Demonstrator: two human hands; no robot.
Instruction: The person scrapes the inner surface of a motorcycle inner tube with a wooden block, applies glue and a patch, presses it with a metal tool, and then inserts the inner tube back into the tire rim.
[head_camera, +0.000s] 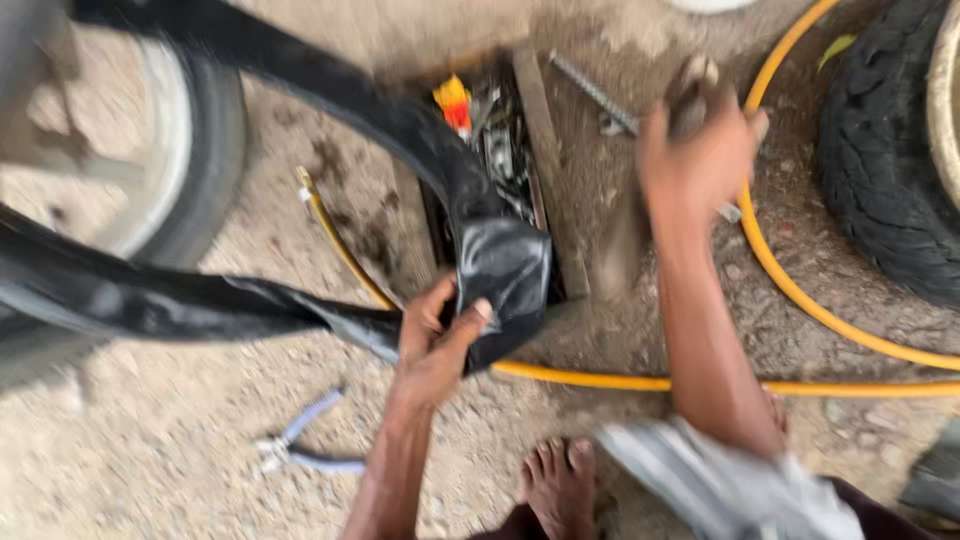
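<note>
Left hand (435, 340) pinches folded black inner tube (500, 265), keeping it raised | right hand (700, 150) blurred above toolbox (500, 150), fingers' grip unclear.

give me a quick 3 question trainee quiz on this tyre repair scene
1. True or false: the left hand grips the black inner tube.
2. What lies on the ground left of the left forearm? A) pliers B) a hammer C) a cup
3. What colour is the hose?

Key: 1 true. 2 A, the pliers. 3 yellow.
</note>
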